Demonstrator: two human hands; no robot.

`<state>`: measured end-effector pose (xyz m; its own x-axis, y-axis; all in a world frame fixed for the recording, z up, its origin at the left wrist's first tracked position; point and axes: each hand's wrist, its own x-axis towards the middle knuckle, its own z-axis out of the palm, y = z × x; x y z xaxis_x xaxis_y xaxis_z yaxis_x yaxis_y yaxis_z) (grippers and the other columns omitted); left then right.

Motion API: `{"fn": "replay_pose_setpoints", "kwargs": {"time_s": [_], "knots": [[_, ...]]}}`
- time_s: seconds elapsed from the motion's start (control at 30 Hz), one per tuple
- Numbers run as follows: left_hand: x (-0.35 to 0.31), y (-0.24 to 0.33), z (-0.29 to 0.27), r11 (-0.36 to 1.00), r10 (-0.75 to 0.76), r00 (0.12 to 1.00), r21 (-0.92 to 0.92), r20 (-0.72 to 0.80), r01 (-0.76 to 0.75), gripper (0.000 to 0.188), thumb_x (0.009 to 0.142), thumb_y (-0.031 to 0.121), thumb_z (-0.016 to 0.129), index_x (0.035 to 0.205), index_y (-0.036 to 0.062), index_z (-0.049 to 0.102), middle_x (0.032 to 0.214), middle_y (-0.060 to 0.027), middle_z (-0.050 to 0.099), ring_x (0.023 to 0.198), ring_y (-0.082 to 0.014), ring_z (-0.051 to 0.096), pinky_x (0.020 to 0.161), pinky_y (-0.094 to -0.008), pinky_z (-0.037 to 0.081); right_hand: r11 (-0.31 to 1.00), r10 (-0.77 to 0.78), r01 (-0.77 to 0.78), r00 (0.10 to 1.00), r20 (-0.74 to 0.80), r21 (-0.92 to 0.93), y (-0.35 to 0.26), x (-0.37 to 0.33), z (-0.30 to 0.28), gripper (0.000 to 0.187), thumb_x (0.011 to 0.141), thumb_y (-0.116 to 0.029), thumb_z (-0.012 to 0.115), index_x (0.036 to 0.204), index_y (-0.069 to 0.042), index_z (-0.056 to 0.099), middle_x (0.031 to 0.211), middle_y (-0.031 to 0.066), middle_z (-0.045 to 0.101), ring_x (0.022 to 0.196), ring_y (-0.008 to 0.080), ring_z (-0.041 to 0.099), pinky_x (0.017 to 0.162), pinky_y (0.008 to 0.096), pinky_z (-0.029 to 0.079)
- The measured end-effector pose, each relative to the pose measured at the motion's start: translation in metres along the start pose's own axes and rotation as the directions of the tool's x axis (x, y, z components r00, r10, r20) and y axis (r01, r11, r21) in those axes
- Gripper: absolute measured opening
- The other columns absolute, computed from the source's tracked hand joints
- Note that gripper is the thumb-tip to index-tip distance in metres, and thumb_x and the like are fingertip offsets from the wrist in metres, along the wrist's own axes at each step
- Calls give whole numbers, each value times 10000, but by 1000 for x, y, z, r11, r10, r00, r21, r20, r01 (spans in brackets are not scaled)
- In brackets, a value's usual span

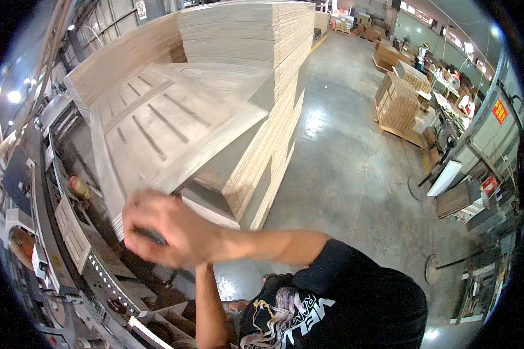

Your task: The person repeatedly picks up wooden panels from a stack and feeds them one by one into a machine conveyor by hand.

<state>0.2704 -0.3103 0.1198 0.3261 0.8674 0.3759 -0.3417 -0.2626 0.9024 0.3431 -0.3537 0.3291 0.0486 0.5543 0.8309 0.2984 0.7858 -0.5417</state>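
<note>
Lower-left centre of the frame: I have the right hand (166, 227) at the near corner of a pale, slotted panel (177, 127). The panel spreads upward from it, across the left and upper centre, a tall pile of boards (227, 35) standing beyond. So from this grip the panel lies straight up the frame. I read its long axis, from its slots, as running upper left to lower right; the lens bends edges, so I hold that loosely.

Right is the nearer as far as I can see, its arm crossing in from the right. The left forearm (209, 308) rises from the lower edge and passes behind the right wrist; that hand is hidden from me.

Right fingers look curled, with a dark patch among them. Blur: I cannot tell whether the grip is holding anything, or touching the panel.
</note>
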Motion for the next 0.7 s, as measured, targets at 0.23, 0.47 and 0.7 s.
{"fn": "replay_pose_setpoints", "kwargs": {"time_s": [0.23, 0.47, 0.7], "knots": [[70, 99, 112, 928, -370, 853, -113, -369, 354, 527, 938, 547, 651, 762, 50, 653, 682, -14, 562, 661, -154, 469, 640, -316, 395, 991, -23, 35, 995, -96, 128, -30, -109, -35, 104, 780, -82, 612, 679, -55, 607, 706, 84, 599, 648, 216, 564, 585, 347, 464], [66, 126, 82, 919, -389, 855, -207, -343, 335, 344, 915, 277, 690, 1016, -52, 684, 1012, -53, 652, 929, -141, 557, 876, -300, 453, 567, 765, -645, 643, -38, 512, 44, -199, -18, 308, 977, -303, 542, 818, -40, 573, 715, 83, 585, 672, 193, 565, 625, 332, 453], [22, 190, -75, 823, -403, 737, -567, -542, 33, 321, 928, 198, 596, 1188, 13, 555, 1088, -151, 626, 1023, -264, 601, 977, -396, 480, -288, 816, -392, 377, 438, 874, 105, -170, 0, 700, 953, -569, 481, 1344, 11, 490, 1307, 215, 541, 1181, 365, 537, 1046, 493, 425]]}}
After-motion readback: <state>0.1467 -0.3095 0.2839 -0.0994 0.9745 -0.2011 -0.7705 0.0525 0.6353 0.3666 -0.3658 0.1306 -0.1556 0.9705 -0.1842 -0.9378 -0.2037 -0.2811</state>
